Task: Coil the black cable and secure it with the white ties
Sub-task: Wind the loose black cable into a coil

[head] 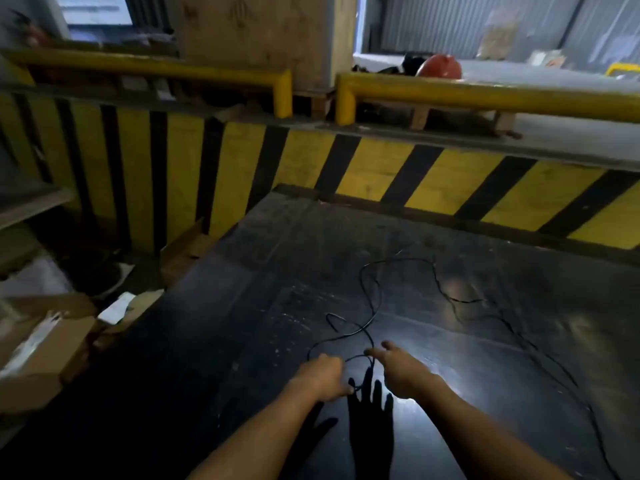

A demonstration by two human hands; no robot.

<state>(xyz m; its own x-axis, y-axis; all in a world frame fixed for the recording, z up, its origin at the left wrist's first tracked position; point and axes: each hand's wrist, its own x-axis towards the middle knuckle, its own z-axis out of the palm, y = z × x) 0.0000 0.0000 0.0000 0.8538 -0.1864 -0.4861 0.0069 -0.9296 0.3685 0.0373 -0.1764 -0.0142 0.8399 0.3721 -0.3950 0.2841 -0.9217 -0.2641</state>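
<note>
A thin black cable (372,299) lies in loose loops across a dark, shiny table (242,341) and trails off toward the right front edge. My left hand (323,375) is closed around a stretch of the cable near its end. Just to the right of it, my right hand (398,370) pinches the same cable between thumb and fingers, with a small loop arching between the two hands. No white ties are visible.
A yellow-and-black striped barrier (381,168) stands behind the table, topped by yellow rails (485,95). Cardboard boxes (41,341) and packing scraps crowd the floor at the left. A red helmet (440,65) rests beyond the rail.
</note>
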